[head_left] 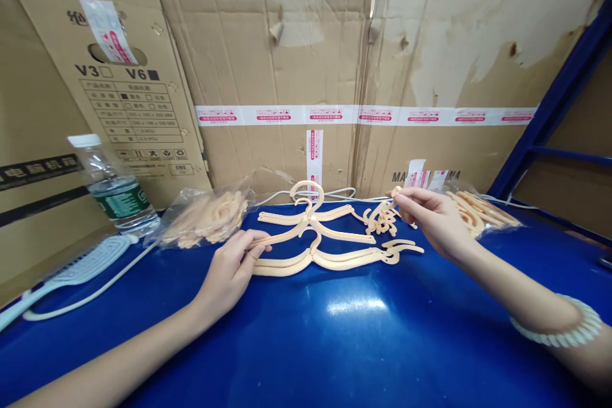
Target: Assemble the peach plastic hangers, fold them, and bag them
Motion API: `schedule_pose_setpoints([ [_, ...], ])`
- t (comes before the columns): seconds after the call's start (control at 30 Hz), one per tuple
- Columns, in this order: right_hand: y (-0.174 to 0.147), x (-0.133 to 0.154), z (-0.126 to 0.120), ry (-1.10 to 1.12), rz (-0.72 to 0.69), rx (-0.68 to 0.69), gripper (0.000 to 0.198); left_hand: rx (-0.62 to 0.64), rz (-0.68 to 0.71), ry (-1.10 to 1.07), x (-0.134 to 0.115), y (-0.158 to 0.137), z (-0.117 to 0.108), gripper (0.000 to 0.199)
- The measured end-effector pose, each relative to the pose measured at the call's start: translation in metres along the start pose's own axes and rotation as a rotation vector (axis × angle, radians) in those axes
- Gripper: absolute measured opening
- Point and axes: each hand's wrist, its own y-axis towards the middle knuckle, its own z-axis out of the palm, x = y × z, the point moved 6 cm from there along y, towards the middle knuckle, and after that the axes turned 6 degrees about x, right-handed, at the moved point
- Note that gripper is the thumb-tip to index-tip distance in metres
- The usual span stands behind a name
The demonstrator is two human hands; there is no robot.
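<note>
Beige plastic folding hangers lie in a row on the blue table (335, 344). My left hand (232, 268) is closed on the left arm end of the middle hanger (342, 236), between thumb and fingers. Just in front of it lies another hanger (282, 266), its left end partly behind my fingers. A third hanger (277, 218) is at the back. My right hand (437, 217) pinches a small beige plastic piece (396, 191), raised above the table; its exact shape is mostly hidden. Below it sits a pile of small curved beige pieces (381, 220).
Clear bags of beige hanger parts stand left (210, 220) and right (471, 210). A water bottle (119, 194), a pale blue hairbrush (90, 261) and a white cable (95, 296) are at the left. Cardboard (268, 64) walls the back; a blue metal frame (535, 121) rises at the right.
</note>
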Motion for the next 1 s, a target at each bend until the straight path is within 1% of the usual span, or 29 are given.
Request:
schedule_pose_setpoints([
  [0.07,-0.004,0.002,0.006,0.085,0.029,0.027,0.03,-0.003,0.0,-0.004,-0.001,0.0,0.0,0.023],
  [0.23,-0.009,-0.005,0.017,0.18,0.116,0.067,0.029,0.004,-0.006,-0.011,0.0,0.0,0.0,0.022],
  [0.33,-0.011,-0.01,0.021,0.25,0.19,0.091,0.028,-0.001,-0.007,-0.022,0.001,-0.001,0.0,0.022],
  [0.5,-0.012,-0.013,0.026,0.398,0.263,0.167,0.026,-0.003,-0.009,-0.023,0.001,-0.001,0.0,0.021],
  [0.6,-0.014,-0.016,0.03,0.447,0.311,0.211,0.03,-0.005,-0.006,-0.021,0.0,-0.001,0.0,0.02],
  [0.77,-0.02,-0.03,0.034,0.426,0.41,0.17,0.027,-0.008,0.009,-0.019,-0.001,-0.001,0.0,0.021],
  [0.87,-0.021,-0.037,0.035,0.466,0.403,0.153,0.03,-0.015,0.003,-0.018,-0.001,-0.001,-0.001,0.02],
  [1.0,-0.021,-0.042,0.033,0.509,0.409,0.112,0.039,-0.015,-0.006,-0.029,0.0,-0.001,-0.001,0.021],
])
